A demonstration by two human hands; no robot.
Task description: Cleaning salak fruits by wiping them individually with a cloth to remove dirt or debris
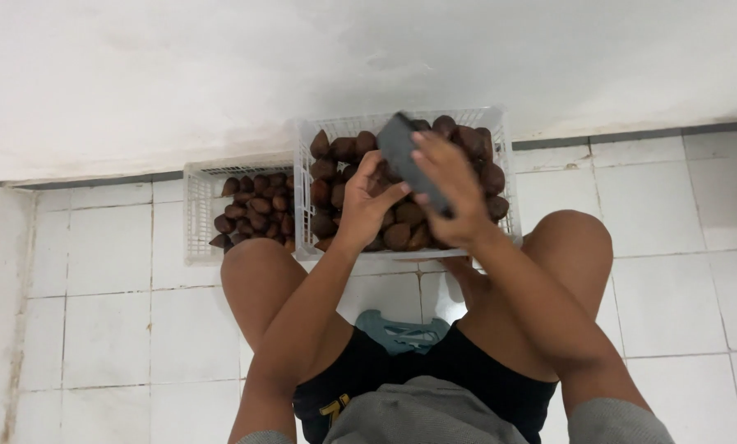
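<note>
A: We have a flat dark phone (411, 163) in both hands, over the bigger white crate (504, 177). Our right hand (455, 193) is wrapped round its long edge; our left hand (365, 205) steadies the lower corner with curled fingers.

B: And the fruit?

A: Brown scaly fruit (335, 150), pointed at 1 end, rough and dull, heaped to the rim there. The smaller crate (197, 210) to the left (thin plastic lattice) is about half full (253, 212).

B: So we judge nothing is being handled now; both hands are taken up. Pale glossy tiles (672, 271) lie all around.
</note>
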